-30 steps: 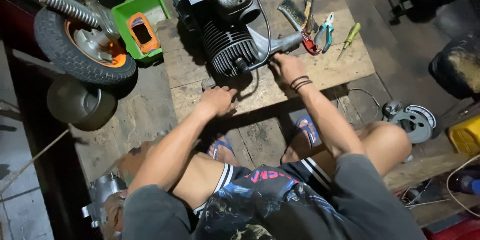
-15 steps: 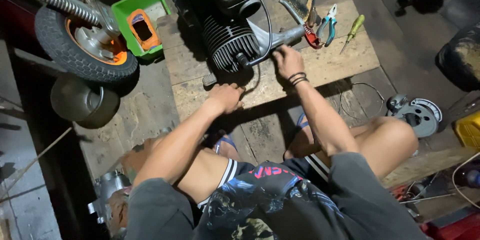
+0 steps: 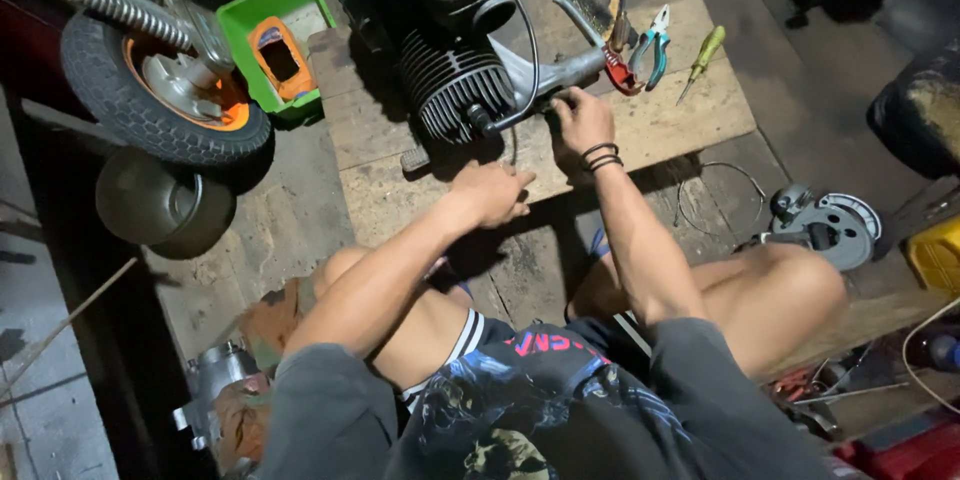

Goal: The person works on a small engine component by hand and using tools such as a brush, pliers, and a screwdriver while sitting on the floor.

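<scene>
A small finned engine [image 3: 455, 90] lies on a wooden board [image 3: 660, 120] in front of me. My right hand [image 3: 580, 120] is closed around a black cable and the grey metal arm [image 3: 560, 70] at the engine's right side. My left hand [image 3: 495, 190] rests flat on the board just below the engine's cooling fins, fingers loosely spread and holding nothing. A black wristband sits on my right wrist.
Pliers [image 3: 650, 40], a wire brush [image 3: 585, 5] and a yellow-handled screwdriver [image 3: 700, 58] lie at the board's far right. A green bin [image 3: 265, 15] and a small wheel [image 3: 160, 90] stand to the left, a round metal part [image 3: 830, 225] to the right, a dark bowl [image 3: 160, 205] at lower left.
The view has shifted slightly closer to the engine. My left hand has slid a little toward the engine. My right hand keeps its grip on the cable and arm.
</scene>
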